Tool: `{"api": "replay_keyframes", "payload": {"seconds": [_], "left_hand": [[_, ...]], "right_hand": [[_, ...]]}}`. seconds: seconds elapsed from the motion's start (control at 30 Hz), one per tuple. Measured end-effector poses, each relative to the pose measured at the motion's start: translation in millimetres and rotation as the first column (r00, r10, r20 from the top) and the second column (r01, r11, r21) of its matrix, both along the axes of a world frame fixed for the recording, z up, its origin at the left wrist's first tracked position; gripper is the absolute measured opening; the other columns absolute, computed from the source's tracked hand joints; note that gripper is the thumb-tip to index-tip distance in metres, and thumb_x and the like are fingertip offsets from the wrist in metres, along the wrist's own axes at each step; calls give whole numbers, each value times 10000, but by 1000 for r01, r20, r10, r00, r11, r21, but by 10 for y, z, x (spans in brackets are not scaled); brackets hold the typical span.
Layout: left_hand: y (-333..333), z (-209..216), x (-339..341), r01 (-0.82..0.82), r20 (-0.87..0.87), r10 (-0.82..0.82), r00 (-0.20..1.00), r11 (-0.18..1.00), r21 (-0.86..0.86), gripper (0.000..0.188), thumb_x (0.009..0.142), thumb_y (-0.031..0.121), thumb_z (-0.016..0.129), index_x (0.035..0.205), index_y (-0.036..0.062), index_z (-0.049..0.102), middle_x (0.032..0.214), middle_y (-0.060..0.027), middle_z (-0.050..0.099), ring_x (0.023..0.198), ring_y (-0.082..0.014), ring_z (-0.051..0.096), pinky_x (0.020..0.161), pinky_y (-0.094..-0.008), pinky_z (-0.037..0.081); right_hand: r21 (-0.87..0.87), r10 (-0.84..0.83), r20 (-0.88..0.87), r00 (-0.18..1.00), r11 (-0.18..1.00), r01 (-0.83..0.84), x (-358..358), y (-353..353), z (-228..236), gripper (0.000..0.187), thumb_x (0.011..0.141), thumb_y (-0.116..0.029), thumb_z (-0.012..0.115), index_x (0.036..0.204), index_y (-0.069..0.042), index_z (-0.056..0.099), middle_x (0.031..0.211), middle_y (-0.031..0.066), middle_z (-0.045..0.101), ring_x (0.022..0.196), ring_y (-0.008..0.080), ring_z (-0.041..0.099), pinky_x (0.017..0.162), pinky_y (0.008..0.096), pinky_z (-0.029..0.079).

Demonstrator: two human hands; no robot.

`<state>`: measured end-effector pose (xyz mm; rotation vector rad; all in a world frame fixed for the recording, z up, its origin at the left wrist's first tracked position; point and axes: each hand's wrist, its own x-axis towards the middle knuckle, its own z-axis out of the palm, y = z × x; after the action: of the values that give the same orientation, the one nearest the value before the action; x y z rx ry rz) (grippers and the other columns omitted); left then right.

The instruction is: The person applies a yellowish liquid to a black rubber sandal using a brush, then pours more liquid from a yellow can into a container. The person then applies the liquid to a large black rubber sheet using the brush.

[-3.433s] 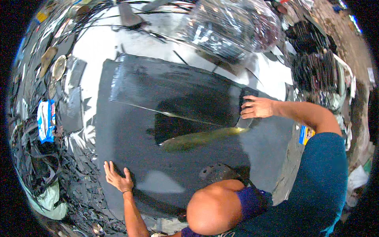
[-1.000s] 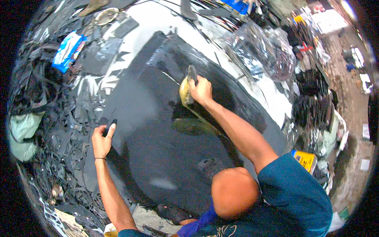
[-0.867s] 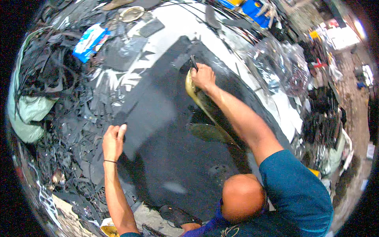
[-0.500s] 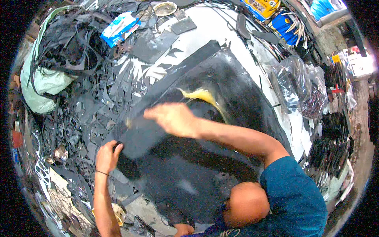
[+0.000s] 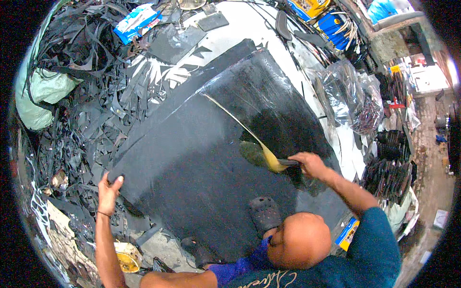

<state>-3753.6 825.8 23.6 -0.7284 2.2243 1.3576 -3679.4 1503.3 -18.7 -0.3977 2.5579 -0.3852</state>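
A large black sheet point(image 5: 182, 158) lies in front of me, on top of another dark sheet point(image 5: 225, 62) whose far edge shows. My left hand point(image 5: 109, 192) grips the upper sheet at its left corner, thumb on top and fingers underneath. On the right side, my right hand point(image 5: 309, 164) is closed round the dark handle of a spreader point(image 5: 288, 162). Yellow glue-like paste point(image 5: 272, 161) gathers at the spreader's end, and a thin pale line of it runs up toward the sheet's far left edge. A wet, dark patch surrounds the spreader.
Black offcuts point(image 5: 91, 125) heap up on the left beside a pale green sack point(image 5: 48, 91). A bowl of yellow paste point(image 5: 127, 261) stands at the lower left. Stacked black pieces point(image 5: 389, 177) and a clear plastic bag point(image 5: 350, 96) lie right. A black clog point(image 5: 264, 213) rests on the sheet.
My right hand has swept from the sheet's left part across to the right. The yellow paste has moved and stretched into a thin line. My left hand stays at the sheet's corner.
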Motion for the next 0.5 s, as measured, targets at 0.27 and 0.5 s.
{"api": "replay_keyframes", "payload": {"seconds": [0.27, 0.5], "left_hand": [[174, -657, 650, -372, -212, 492, 844, 823, 429, 275, 909, 241, 715, 758, 110, 526, 782, 28, 549, 751, -71, 450, 886, -249, 381], [82, -667, 770, -316, -283, 442, 851, 862, 396, 228, 907, 214, 717, 792, 67, 586, 860, 15, 601, 777, -63, 493, 763, -250, 419]], "right_hand": [[-268, -544, -385, 745, 839, 474, -1766, -1750, -551, 322, 811, -202, 577, 1077, -35, 651, 971, 246, 669, 886, 430, 650, 794, 518, 526], [-126, 55, -446, 893, 984, -123, -2285, -3334, -415, 306, 781, -177, 619, 1082, -157, 675, 987, 153, 700, 860, 354, 692, 699, 482, 562]]}}
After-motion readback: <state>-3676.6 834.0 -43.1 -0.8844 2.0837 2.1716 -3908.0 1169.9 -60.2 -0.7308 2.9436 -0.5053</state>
